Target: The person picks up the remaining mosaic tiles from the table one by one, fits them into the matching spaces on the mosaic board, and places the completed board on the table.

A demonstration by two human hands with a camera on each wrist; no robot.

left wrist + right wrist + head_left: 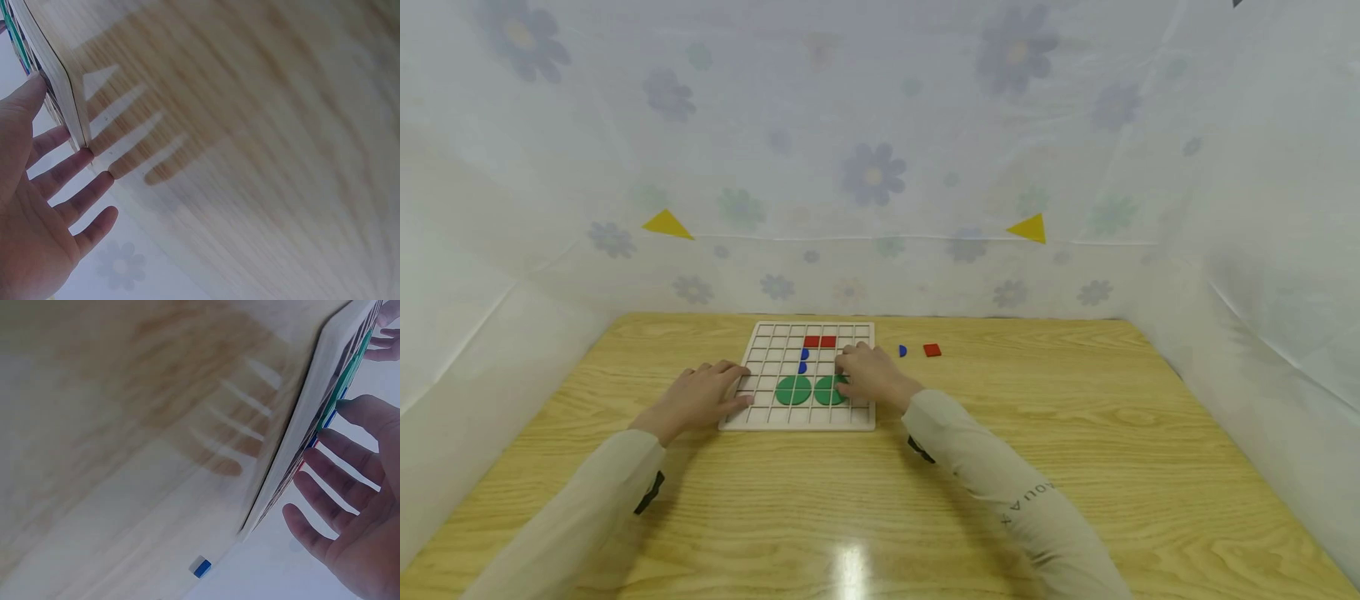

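Note:
A white grid board (775,417) lies on the wooden table. My left hand (692,400) rests at its left edge, thumb and fingers spread along the rim; in the left wrist view, the fingers (75,172) look fairly straight. Over the board's right part is my right hand (872,373), its fingertips low at the grid beside the right green disc (827,390). In the right wrist view, its fingers (340,478) are spread, with blue bits close by the tips. A second green disc (793,390), two blue half-discs (803,367) and two red squares (812,342) sit in the grid.
Right of the board, a loose blue half-disc (902,351) and a red square (932,350) lie on the wooden table (820,500). A pale flowered sheet (880,275) rises behind the table and along both sides, with two yellow triangles (666,224) on it.

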